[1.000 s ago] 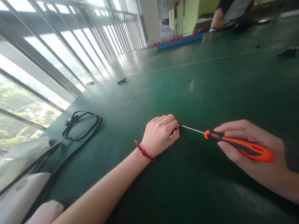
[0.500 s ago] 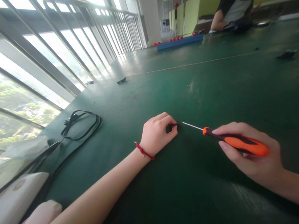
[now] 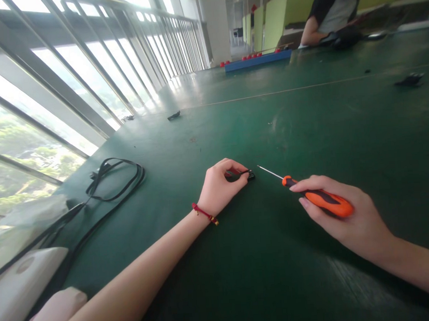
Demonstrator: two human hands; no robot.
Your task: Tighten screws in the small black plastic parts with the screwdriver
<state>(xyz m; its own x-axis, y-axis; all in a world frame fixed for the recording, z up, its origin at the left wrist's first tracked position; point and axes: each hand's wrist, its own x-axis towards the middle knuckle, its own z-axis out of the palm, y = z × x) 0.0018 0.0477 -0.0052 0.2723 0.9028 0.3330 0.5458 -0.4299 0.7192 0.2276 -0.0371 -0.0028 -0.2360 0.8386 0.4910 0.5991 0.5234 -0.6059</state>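
Head view: left hand pinching small black part against green surface, fingers closed on it. Right hand gripping orange screwdriver, tip hovering just right of part, not touching. Reseating tip on part needing fine aim.

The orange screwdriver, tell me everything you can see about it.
The screwdriver has an orange handle with black grip inlays, plastic or rubber by its look, and a thin bright metal shaft. The right hand holds the handle, fingers wrapped under it and thumb along the top. It lies nearly level above the green table, tip pointing left and away toward the small black part pinched by the left hand. The tip stands clear of that part, not touching it.
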